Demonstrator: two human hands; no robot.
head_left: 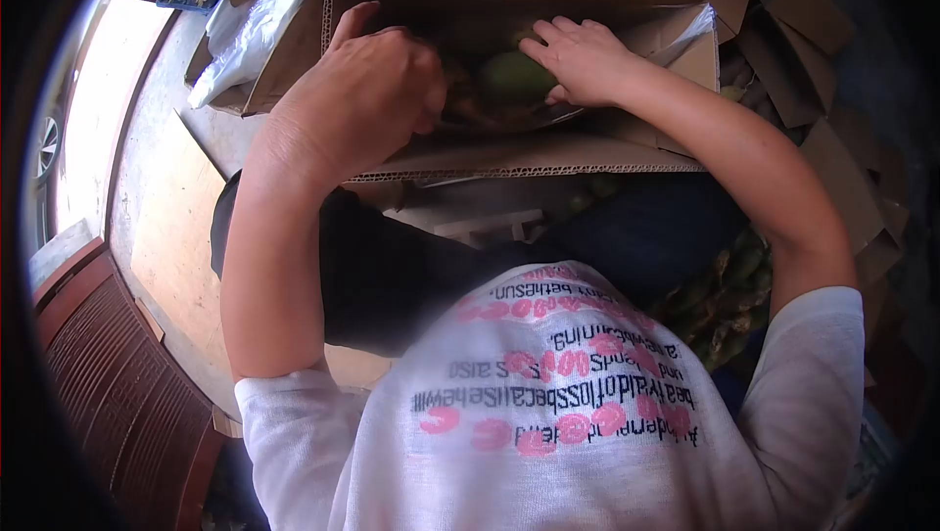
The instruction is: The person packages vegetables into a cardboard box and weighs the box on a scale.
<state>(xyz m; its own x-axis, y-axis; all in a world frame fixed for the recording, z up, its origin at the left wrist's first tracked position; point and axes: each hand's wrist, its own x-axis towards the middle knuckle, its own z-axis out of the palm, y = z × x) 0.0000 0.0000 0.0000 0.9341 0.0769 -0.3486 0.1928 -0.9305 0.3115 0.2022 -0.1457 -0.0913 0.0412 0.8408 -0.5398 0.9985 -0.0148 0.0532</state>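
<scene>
A large cardboard box (548, 154) stands in front of me with its top open. Inside it, in shadow, lies a smooth green rounded fruit (514, 76) that looks like a mango. My right hand (585, 59) reaches in from the right; its fingers are stretched over the contents, right beside the green fruit. At the box's left side is my left hand (382, 86), back upward and fingers curled down. What those fingers hold, if anything, is hidden behind the hand. Dim brownish shapes around the fruit are too dark to name.
Clear plastic sheeting (259, 22) lies over another cardboard box on the left. Flattened cardboard (847, 179) is piled at the right. Dark green produce (720, 301) lies by my right side. A brown slatted wooden piece (127, 384) stands at the lower left.
</scene>
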